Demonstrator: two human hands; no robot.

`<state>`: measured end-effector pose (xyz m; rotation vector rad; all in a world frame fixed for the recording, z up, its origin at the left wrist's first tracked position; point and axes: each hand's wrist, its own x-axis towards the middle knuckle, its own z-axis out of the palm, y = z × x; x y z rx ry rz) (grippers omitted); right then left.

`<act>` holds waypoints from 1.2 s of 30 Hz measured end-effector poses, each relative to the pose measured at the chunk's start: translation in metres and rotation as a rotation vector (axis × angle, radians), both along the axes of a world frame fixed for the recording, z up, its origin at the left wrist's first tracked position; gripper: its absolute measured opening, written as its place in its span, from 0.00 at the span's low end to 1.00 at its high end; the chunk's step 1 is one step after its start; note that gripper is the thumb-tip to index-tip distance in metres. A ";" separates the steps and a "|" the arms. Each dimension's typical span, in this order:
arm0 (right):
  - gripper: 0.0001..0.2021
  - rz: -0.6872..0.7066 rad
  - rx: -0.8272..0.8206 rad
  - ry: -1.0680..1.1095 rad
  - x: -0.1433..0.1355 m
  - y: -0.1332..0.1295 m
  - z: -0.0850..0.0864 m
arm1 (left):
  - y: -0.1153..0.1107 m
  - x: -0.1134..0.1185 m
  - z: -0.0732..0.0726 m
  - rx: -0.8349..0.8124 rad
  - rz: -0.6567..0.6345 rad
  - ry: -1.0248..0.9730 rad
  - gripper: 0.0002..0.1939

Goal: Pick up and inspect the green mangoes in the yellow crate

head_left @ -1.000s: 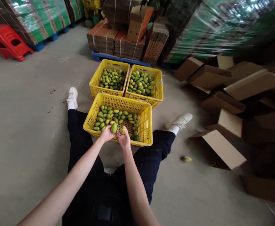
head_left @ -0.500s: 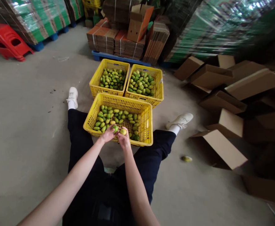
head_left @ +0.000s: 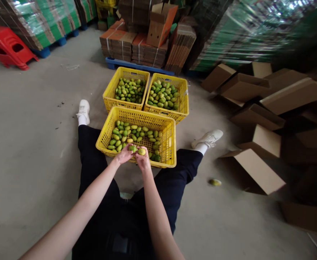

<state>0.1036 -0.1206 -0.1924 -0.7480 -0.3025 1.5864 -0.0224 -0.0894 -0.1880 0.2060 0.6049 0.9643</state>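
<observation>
Over the near edge of the front yellow crate (head_left: 171, 144), my two hands are close together, each closed on one fruit. In my left hand (head_left: 124, 154) is a green mango (head_left: 132, 148). My right hand (head_left: 144, 160) grips a yellower mango (head_left: 141, 151), its end turned up toward me. Beneath and beyond them, loose green and yellowish mangoes (head_left: 133, 131) lie in the crate, mostly to the left and along the right, with part of the slotted floor showing. My hands and wrists cover a bit of the crate's near wall.
Two more yellow crates (head_left: 106, 97) (head_left: 185, 104) of mangoes stand just beyond. A single mango (head_left: 215, 182) lies on the floor at right, near open cardboard boxes (head_left: 256, 169). Flattened cartons (head_left: 120, 47) sit on a blue pallet (head_left: 139, 66). A red stool (head_left: 9, 47) stands far left.
The green mango in my left hand has turned slightly. Both hands stay in almost the same place, and the crates have not moved.
</observation>
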 end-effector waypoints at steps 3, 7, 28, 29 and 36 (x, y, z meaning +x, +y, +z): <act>0.25 -0.002 -0.011 0.000 0.000 0.000 0.001 | 0.000 0.000 0.000 -0.008 0.001 0.001 0.16; 0.24 0.007 -0.022 0.011 0.000 -0.001 0.003 | 0.001 -0.001 -0.001 -0.017 -0.029 -0.002 0.16; 0.18 0.215 -0.148 0.139 0.007 0.007 0.005 | 0.011 -0.001 0.009 -0.121 -0.135 -0.062 0.15; 0.18 0.213 -0.145 0.146 0.007 0.008 0.005 | 0.011 -0.001 0.009 -0.128 -0.128 -0.066 0.16; 0.23 0.232 -0.164 0.168 0.009 0.013 -0.001 | 0.012 -0.002 0.004 -0.156 -0.091 -0.069 0.18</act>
